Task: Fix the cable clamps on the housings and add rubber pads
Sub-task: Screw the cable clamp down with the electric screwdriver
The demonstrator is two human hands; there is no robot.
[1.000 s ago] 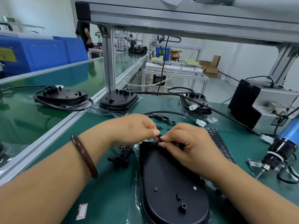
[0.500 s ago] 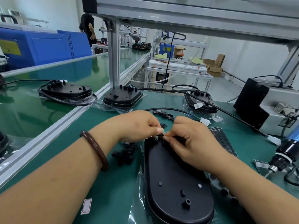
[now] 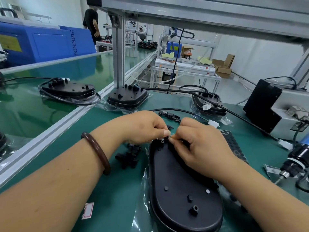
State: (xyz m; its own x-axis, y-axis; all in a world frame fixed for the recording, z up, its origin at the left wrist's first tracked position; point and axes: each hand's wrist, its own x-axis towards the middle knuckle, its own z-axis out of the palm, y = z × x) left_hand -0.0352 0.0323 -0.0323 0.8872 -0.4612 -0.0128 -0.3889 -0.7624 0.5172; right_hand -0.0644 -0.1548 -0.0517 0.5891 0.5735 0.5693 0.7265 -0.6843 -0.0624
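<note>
- Head view, centre of frame: the left hand [image 3: 143, 127] and the right hand [image 3: 200, 143] meet fingertip to fingertip over the far end of the near housing [image 3: 180, 190]. The fingers of both hands are curled.
- Thumb and forefinger of each hand pinch one small part [image 3: 169, 136] just above that end. The part is too small to identify.
- A brown bracelet [image 3: 97, 151] sits on the left wrist.
- The near housing, black and oval, lies at lower centre on a clear plastic bag [image 3: 142, 206] on the green mat [image 3: 117, 198]. Whether the bag encloses it cannot be told.
- Loose cable clamps [image 3: 129, 156] lie just left of the housing, below the left hand. More lie beyond the fingertips.
- A sheet of rubber pads [image 3: 234, 146] lies right of the right hand, partly hidden by it.
- Further housings [image 3: 127, 97] rest on clear bags across the upper middle, one of them on the conveyor belt [image 3: 25, 111] at the left.
- An electric screwdriver [image 3: 297, 158] lies at the right edge.
</note>
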